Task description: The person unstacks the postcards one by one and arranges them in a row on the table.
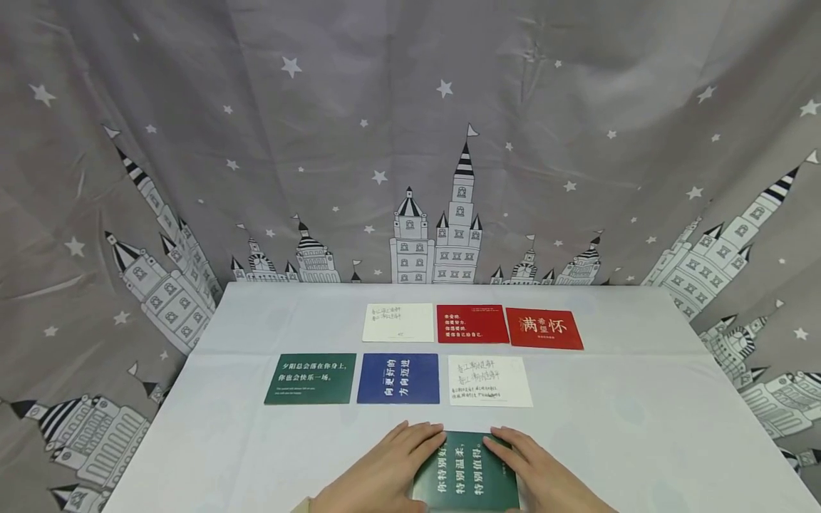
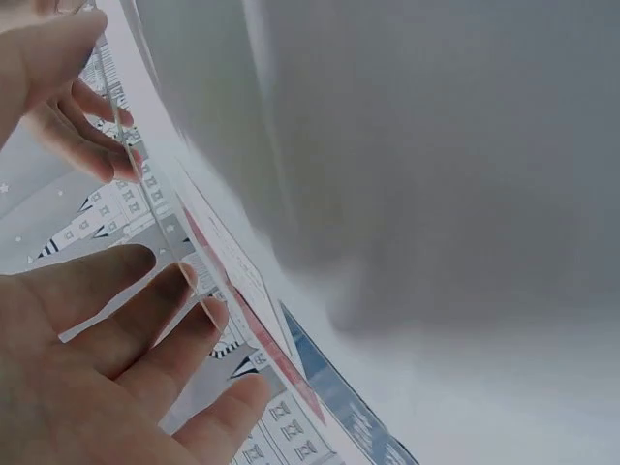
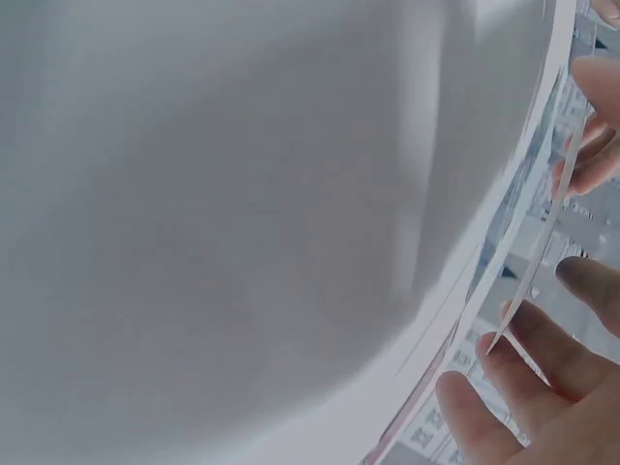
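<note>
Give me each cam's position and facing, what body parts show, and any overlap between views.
Head: worn on the head, looks forward and down at the white table, seven cards and star curtain; both hands, left hand and right hand, touch the dark green card.
Left wrist: low by the table, looks across it; left hand's fingers and the other hand's show.
Right wrist: low, mirrored; right hand's fingers show.
Shared: all three show hands, tabletop and castle curtain.

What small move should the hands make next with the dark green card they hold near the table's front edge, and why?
Probably slide the dark green card forward to the open spot right of the white card. Left hand and right hand flank it, and six cards already lie in two rows of three.
</note>
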`<state>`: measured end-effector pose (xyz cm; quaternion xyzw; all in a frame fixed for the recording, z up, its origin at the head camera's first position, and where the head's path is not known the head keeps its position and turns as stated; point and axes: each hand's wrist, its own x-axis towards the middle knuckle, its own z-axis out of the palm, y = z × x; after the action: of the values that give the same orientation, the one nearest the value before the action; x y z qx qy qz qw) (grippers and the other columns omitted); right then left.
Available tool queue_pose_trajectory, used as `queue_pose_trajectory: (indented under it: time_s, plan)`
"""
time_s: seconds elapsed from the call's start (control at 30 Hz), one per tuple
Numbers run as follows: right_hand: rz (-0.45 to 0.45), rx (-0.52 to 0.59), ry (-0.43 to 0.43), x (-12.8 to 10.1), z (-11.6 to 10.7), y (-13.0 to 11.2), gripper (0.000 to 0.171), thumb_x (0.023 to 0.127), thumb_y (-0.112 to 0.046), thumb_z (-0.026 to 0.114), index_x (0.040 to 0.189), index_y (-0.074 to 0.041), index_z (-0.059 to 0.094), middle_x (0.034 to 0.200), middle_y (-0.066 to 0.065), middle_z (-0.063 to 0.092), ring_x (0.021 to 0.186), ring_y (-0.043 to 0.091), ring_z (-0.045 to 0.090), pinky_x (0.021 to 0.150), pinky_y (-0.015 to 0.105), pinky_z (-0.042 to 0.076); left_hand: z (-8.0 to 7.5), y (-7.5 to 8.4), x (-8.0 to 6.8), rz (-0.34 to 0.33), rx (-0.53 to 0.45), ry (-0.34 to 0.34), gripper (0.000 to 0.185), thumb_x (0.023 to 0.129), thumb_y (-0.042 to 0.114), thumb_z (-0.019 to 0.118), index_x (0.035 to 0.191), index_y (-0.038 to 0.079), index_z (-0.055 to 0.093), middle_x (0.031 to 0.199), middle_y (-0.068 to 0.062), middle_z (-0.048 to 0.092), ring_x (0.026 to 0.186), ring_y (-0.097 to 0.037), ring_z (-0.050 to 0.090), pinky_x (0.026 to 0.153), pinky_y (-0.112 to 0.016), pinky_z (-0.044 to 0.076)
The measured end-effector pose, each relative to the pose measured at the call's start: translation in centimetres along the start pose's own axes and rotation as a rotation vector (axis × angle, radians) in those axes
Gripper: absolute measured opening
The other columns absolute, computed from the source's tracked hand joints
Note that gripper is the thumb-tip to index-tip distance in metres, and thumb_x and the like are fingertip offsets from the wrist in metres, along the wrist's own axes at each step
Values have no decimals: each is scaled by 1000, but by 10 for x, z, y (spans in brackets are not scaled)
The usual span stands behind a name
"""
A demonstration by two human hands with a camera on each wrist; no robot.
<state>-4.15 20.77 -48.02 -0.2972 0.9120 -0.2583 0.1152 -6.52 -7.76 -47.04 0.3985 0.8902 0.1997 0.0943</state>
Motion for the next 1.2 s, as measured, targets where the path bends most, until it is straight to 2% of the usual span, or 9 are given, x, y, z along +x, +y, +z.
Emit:
queue_pose_trajectory:
  time_s: [0.1,0.2,0.3,0.53,0.7,0.97,1.2]
  plan:
    - [46,-35,-19,0,-9,4,90,75,-52,73,149,-19,34,146,7,32,121,27,42,86,34,53,1,-1,10,43,47,38,84,75,37,78,144,6,41,146,-3,39,132,-18,37,110,-39,30]
    - [109,-39,-40,-1,-18,8,90,75,-44,77,150,-22,32,149,3,30,123,25,41,92,40,50,2,-3,19,90,115,83,86,74,38,78,143,3,41,145,-6,41,132,-20,38,110,-36,31]
    - [138,-61,-25,-1,-26,13,91,74,-43,78,150,-23,32,149,0,30,124,23,40,95,42,47,2,-5,28,101,132,98,88,74,40,78,144,2,39,146,-7,39,133,-21,37,110,-35,30]
    - [-12,-231,137,-3,-38,29,88,68,-33,84,143,-11,44,144,5,40,123,24,44,91,43,51,-2,-5,49,140,120,121,87,76,41,77,144,2,39,146,-8,38,134,-21,36,111,-33,28]
    - [-78,-317,206,-5,-44,41,89,64,-32,85,141,-9,45,143,7,41,123,26,45,90,44,50,-3,-2,64,148,129,124,86,76,39,77,144,2,40,146,-8,39,133,-21,36,111,-31,27]
    - [-5,-299,175,-9,-49,50,91,67,-32,84,144,-10,41,145,9,37,126,30,41,93,48,48,-2,1,86,164,152,120,85,76,41,76,144,3,40,144,-7,40,132,-19,38,110,-27,29]
    - [3,-327,219,-13,-53,61,92,65,-34,85,142,-8,43,145,10,38,126,31,41,93,48,48,1,4,103,171,142,108,85,76,42,75,144,4,40,144,-7,40,131,-18,38,109,-25,28]
